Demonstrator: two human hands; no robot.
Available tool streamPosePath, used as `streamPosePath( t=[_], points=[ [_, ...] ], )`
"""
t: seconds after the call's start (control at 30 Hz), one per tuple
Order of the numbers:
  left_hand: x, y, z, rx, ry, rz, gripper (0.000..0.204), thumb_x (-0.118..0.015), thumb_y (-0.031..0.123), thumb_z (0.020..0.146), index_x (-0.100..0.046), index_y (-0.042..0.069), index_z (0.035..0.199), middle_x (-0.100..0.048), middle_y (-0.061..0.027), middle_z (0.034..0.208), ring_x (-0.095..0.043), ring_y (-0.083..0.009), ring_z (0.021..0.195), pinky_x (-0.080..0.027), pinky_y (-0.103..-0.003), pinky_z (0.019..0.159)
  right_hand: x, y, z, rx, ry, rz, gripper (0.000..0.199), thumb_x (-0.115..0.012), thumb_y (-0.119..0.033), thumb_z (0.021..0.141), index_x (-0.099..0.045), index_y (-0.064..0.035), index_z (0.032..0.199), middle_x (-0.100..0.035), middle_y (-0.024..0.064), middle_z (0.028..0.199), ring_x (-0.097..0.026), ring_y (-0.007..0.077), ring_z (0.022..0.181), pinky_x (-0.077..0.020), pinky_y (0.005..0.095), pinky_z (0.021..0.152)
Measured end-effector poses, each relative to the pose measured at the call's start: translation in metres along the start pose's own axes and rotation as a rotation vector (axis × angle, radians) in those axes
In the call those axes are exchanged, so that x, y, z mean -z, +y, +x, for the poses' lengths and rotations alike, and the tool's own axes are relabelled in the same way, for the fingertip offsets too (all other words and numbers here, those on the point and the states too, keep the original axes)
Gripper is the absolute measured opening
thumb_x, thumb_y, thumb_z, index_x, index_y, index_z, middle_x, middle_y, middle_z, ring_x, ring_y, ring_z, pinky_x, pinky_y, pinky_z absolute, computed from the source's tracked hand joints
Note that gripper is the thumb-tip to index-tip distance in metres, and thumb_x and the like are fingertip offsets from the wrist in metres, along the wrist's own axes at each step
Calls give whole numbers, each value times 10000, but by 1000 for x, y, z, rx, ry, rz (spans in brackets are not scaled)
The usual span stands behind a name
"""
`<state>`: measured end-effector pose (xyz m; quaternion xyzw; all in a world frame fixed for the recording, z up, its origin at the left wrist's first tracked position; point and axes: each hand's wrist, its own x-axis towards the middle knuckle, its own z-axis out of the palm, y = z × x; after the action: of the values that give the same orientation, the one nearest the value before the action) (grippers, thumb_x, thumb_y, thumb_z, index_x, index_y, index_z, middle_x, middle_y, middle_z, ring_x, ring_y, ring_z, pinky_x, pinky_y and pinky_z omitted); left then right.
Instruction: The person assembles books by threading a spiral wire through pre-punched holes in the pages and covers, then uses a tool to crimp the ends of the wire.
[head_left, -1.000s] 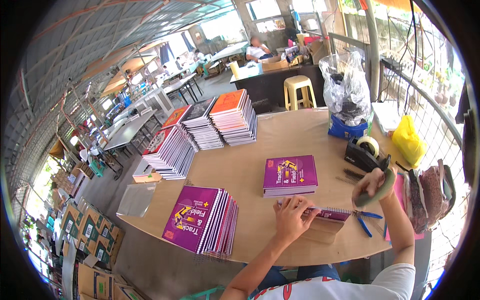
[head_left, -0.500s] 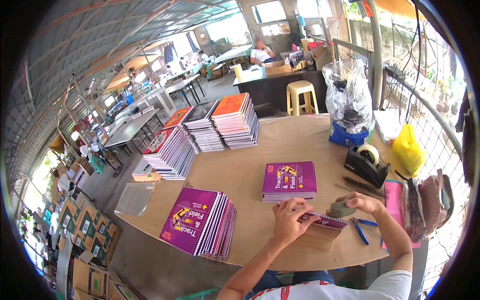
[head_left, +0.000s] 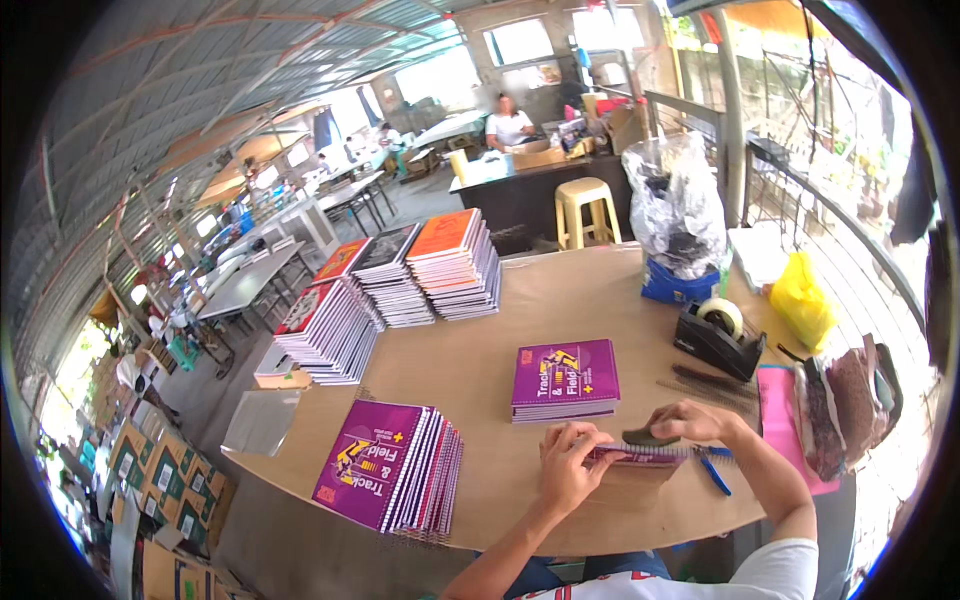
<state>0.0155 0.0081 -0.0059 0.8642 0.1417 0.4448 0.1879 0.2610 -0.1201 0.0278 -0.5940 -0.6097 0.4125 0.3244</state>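
Note:
My left hand grips one end of a purple notebook, which stands on edge on the table with its punched edge up. In my right hand is a dark green pad-like piece, held against that upper edge; its exact kind is unclear. A thin wire coil appears along the edge and past its right end. Blue-handled pliers lie just right of the notebook. Beyond my left hand sits a short stack of purple notebooks without coils.
Coil-bound purple notebooks are stacked at left. Taller notebook stacks stand behind. Loose black coils, a tape dispenser, a plastic bag, a yellow bag and a pouch occupy the right side. A person sits at a far desk.
My right hand has moved left and down, bringing the green piece onto the notebook's upper edge. My left hand keeps its hold. The whole view has shifted slightly.

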Motion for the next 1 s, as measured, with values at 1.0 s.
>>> streamPosePath(
  t=[1.0],
  points=[
    [-7, -7, 5, 106, 44, -212, 418, -888, 244, 753, -586, 33, 951, -588, -88, 895, -602, -280, 819, -502, -395, 719, -3, 10, 22, -47, -25, -4, 642, -565, -476, 975, -656, 99, 1245, -694, 191, 1246, -639, 267, 1134, -462, 358, 999]
  ],
)
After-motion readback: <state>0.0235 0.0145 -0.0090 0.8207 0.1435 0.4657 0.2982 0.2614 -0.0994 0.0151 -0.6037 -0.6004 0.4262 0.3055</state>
